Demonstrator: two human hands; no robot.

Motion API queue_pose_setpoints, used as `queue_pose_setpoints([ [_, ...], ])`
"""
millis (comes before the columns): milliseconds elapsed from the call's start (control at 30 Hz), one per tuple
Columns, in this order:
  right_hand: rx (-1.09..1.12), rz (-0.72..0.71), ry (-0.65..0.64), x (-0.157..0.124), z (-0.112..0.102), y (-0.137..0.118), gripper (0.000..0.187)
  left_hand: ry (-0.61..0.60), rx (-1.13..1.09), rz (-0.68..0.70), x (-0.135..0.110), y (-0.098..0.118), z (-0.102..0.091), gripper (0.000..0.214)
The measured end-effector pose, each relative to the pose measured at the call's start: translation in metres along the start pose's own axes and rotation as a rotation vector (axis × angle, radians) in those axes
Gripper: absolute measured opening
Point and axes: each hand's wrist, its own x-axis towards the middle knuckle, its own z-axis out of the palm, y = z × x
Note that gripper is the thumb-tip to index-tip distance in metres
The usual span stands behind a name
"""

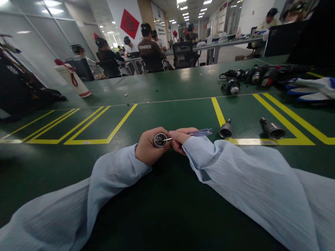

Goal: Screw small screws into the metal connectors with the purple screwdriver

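Green bench [166, 113], yellow-lined, workshop hall. Item: round metal part [159, 140], bench centre, was gripped in closed left hand [147, 148]; right hand [181, 137], at its 3 o'clock, pinched a screwdriver [201, 132]. Judged light, rigid, smooth, slippery; best held around its rim.

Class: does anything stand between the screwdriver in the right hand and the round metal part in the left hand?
Nothing visible does. The left hand grips the round metal part, and the screwdriver in the right hand reaches its face. The nearest metal nozzle lies apart, to the right.
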Motion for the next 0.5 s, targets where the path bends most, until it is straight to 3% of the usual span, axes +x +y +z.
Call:
queue_pose_setpoints([
  [200,-0.109,-0.052,0.002,-0.0021,0.0012,-0.0018,0.042,0.007,0.128,0.022,-0.0007,0.0004,0.0031,0.013],
  [500,0.044,0.051,-0.093,0.0029,-0.002,-0.0021,0.035,-0.045,0.137,0.04,-0.0011,0.0024,0.001,0.012],
])
